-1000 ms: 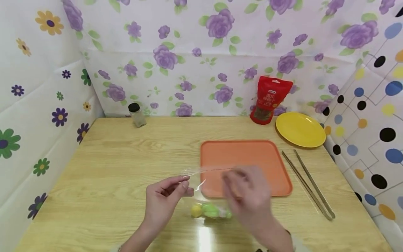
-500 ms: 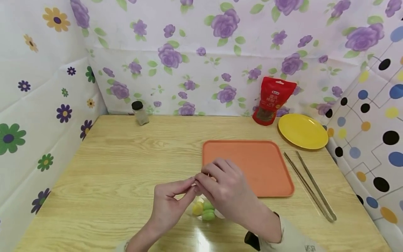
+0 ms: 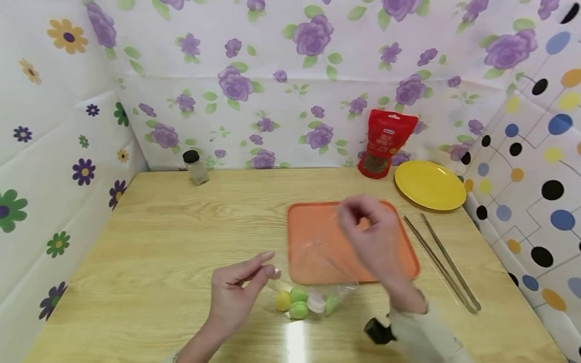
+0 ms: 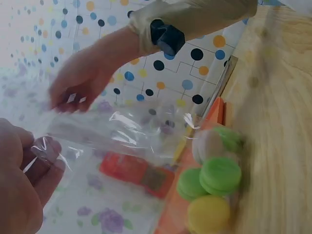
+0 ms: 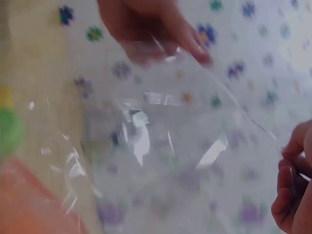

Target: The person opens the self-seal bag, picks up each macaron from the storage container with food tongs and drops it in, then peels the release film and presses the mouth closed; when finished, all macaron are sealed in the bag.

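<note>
A clear plastic bag point(image 5: 165, 126) spreads between the two hands, low over the table. Inside its bottom lie several macarons: a yellow one point(image 4: 208, 214), green ones point(image 4: 220, 175) and a white one point(image 3: 315, 303). The left hand point(image 3: 240, 290) pinches one side of the bag's top edge between thumb and fingers. Raised over the tray, the right hand point(image 3: 372, 232) is blurred, its fingers curled together. In the right wrist view, the bag's thin top edge runs taut from the left hand to the right hand's fingertips point(image 5: 284, 178), which pinch its end.
An orange tray point(image 3: 313, 217) lies behind the bag, with metal tongs point(image 3: 447, 262) to its right. A yellow plate point(image 3: 430, 185) and a red pouch point(image 3: 386, 141) stand at the back right. A black-capped jar point(image 3: 197, 169) is at the back left.
The right hand came in to meet the left at the bag's top edge, then moved back out right and upward. The left hand keeps its pinch. The macarons show more plainly now.
</note>
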Demonstrator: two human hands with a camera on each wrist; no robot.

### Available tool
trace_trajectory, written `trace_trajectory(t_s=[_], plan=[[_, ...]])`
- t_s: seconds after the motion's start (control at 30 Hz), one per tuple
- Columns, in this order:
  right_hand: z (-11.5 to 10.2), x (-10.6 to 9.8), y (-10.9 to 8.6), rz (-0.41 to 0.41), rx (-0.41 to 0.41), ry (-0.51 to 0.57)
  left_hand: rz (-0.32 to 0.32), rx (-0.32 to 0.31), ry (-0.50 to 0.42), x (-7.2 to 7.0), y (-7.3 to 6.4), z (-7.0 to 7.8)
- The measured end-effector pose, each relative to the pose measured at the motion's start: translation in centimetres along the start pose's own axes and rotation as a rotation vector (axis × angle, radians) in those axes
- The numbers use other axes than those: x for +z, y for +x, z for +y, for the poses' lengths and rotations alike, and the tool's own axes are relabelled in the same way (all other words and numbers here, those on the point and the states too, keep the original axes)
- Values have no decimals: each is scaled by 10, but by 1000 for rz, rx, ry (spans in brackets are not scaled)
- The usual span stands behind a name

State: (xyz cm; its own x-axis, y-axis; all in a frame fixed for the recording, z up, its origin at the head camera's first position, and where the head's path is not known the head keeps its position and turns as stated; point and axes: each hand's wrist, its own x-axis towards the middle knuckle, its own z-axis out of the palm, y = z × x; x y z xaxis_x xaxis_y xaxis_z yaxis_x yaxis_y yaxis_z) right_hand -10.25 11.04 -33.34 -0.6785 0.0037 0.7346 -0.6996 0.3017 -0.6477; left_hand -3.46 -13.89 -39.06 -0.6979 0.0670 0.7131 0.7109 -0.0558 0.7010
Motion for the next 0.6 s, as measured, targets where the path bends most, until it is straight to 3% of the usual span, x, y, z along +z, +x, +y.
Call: trace_trajectory(t_s=[0.07, 0.13, 0.2, 0.27, 0.37, 0.47, 0.53, 0.6], plan=[[27, -35, 5, 152, 300, 63, 30, -15, -58, -5, -2, -5], [58, -76, 7, 320, 543, 157, 37, -15, -96, -9, -2, -9], [92, -118, 5, 456, 691, 206, 31, -15, -122, -14, -3, -12], [125, -154, -1, 495, 783, 165, 21, -11, -137, -17, -3, -13], [165, -192, -17, 355, 862, -90, 15, -3, -156, -19, -2, -14], [192, -213, -33, 159, 866, -303, 8, -7, -173, -17, 1, -15], [203, -221, -43, 26, 825, -389, 5, -12, -183, -14, 3, -17], [209, -227, -50, -95, 708, -522, 2, -19, -194, -9, 4, -19]])
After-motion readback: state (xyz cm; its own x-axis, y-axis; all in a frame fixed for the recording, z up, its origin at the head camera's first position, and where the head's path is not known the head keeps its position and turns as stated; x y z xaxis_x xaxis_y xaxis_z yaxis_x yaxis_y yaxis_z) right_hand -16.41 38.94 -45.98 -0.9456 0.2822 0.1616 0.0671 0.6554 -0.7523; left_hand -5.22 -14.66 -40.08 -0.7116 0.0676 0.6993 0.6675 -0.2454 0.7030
